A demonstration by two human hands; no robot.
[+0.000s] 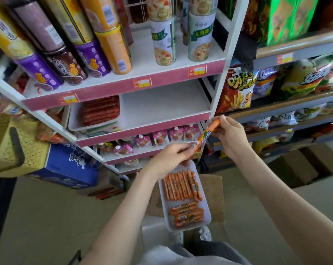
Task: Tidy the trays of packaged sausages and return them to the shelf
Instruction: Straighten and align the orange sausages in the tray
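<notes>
**Entry: one sausage held in both hands above the tray**

- Left hand (173, 155): thumb and fingers pinch the lower, barcode-labelled end of a single orange sausage (205, 133).
- Right hand (228, 134): fingertips pinch the upper end of the same sausage. It slants up to the right, in the air in front of the shelf edge.
- White tray (167, 206): lies below the hands on a brown box (214, 190). Its far end is hidden under the left hand; contact there cannot be told.
- Tray contents: an orderly row of sausages (182, 185) lying lengthwise at the far end, and a looser crosswise pile (187, 215) at the near end.
- Shelf board (161, 104): middle level, bare on its right half. On its left half sits a second tray (74, 119) with dark red sausages (99, 109).
- Surroundings: cans (162, 41) on the level above, pink pouches (160, 137) on the level below, snack bags (236, 90) on the rack to the right, and a yellow basket (7, 146) at far left.
</notes>
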